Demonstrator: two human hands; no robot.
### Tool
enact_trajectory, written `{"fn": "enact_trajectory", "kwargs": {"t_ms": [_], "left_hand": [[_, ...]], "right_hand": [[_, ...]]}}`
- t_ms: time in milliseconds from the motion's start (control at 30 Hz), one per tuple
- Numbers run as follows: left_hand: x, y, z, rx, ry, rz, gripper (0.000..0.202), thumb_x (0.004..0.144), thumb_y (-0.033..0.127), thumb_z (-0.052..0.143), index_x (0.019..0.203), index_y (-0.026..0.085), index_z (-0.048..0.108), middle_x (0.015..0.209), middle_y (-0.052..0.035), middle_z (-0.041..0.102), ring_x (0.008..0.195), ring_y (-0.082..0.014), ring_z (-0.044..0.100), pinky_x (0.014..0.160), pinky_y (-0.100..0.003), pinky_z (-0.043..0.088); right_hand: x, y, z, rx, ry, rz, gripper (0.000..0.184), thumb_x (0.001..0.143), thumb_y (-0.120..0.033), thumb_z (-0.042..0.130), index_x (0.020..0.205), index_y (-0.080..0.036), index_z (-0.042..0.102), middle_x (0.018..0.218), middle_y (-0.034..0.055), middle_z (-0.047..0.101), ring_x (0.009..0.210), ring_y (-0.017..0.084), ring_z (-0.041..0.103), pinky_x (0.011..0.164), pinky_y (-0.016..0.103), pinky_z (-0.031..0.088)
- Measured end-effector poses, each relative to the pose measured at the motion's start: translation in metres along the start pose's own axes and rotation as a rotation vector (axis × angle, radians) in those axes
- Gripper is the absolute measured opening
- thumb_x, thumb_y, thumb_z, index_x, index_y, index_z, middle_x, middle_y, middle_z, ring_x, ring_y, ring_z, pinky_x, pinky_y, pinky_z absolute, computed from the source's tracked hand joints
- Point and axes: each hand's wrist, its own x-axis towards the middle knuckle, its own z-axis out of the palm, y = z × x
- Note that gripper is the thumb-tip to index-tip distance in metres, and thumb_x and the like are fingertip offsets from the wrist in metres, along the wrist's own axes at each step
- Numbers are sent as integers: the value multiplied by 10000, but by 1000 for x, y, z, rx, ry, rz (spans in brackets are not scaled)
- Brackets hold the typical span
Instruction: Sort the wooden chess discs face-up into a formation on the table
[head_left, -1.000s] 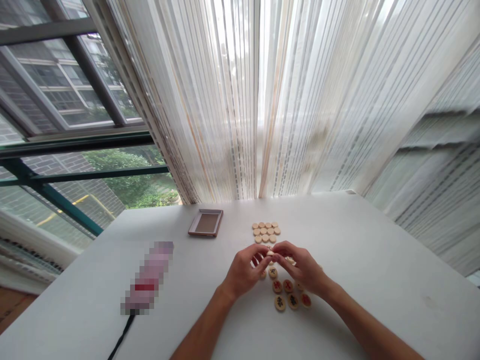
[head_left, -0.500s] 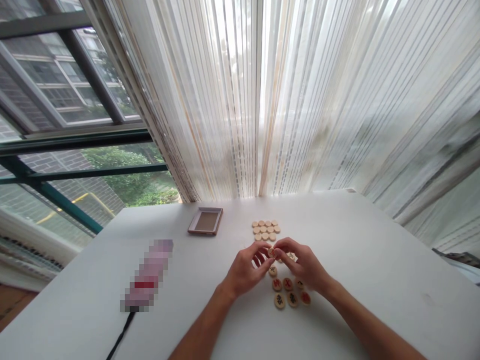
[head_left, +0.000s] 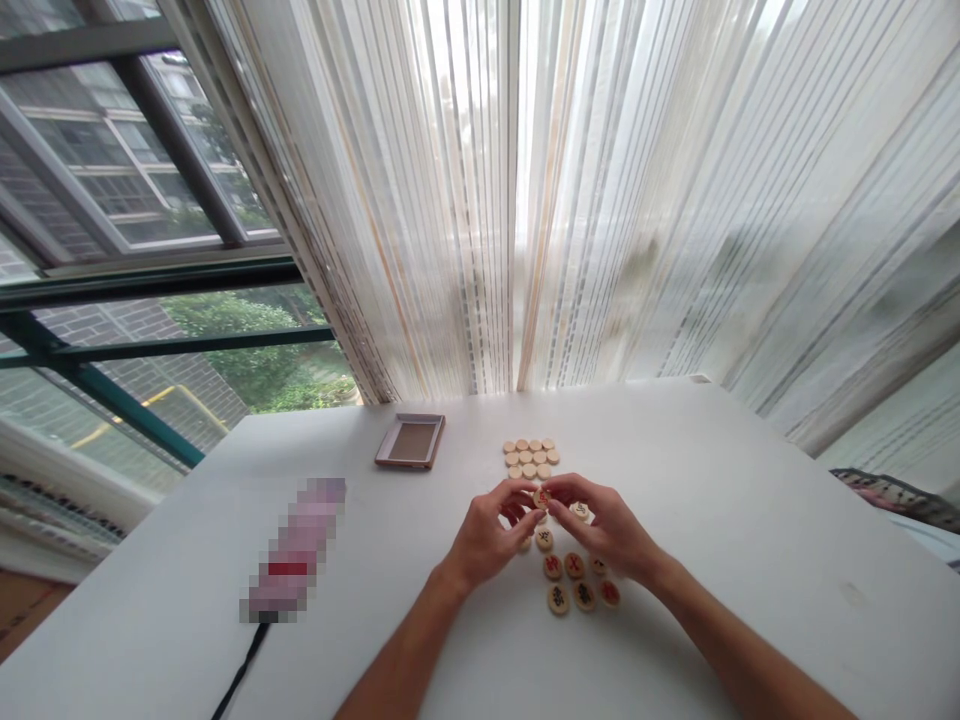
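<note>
A round wooden Chinese chess piece (head_left: 542, 497) with a red character is pinched between the fingertips of my left hand (head_left: 491, 530) and my right hand (head_left: 604, 520), raised a little over the table. Beneath and nearer to me lie several face-up pieces, among them a black-marked piece (head_left: 558, 599) and a red-marked piece (head_left: 574, 565). Another black-marked piece (head_left: 580, 510) is partly covered by my right fingers. Beyond my hands, several blank-side-up pieces (head_left: 528, 458) stand in close rows. My hands hide some of the pieces.
A shallow open box (head_left: 411, 441) sits at the back left of the white table (head_left: 420, 560). Nearer on the left is a blurred-out pinkish object (head_left: 296, 550) with a black cord (head_left: 241, 668). Striped curtains (head_left: 450, 200) hang behind the table's far edge, beside a window.
Both hands still hold the red-marked piece at nearly the same spot. Its face has turned slightly more towards me. The view has shifted very little.
</note>
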Motion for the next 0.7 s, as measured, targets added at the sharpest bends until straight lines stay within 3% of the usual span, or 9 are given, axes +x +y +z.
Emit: {"fn": "enact_trajectory", "kwargs": {"t_ms": [200, 700], "left_hand": [[0, 0, 0, -13, -8, -23, 310, 895, 367, 658, 1145, 187, 625, 856, -46, 736, 657, -147, 695, 611, -239, 557], [1, -1, -1, 7, -11, 5, 292, 902, 333, 645, 1160, 199, 621, 920, -51, 724, 694, -143, 675, 638, -246, 555]], "right_hand": [[0, 3, 0, 18, -6, -8, 184, 934, -320, 611, 1094, -230, 615, 956, 35, 728, 884, 187, 708, 813, 319, 583], [1, 7, 0, -15, -17, -36, 185, 934, -305, 618, 1104, -232, 621, 967, 30, 710, 852, 168, 681, 788, 299, 562]]}}
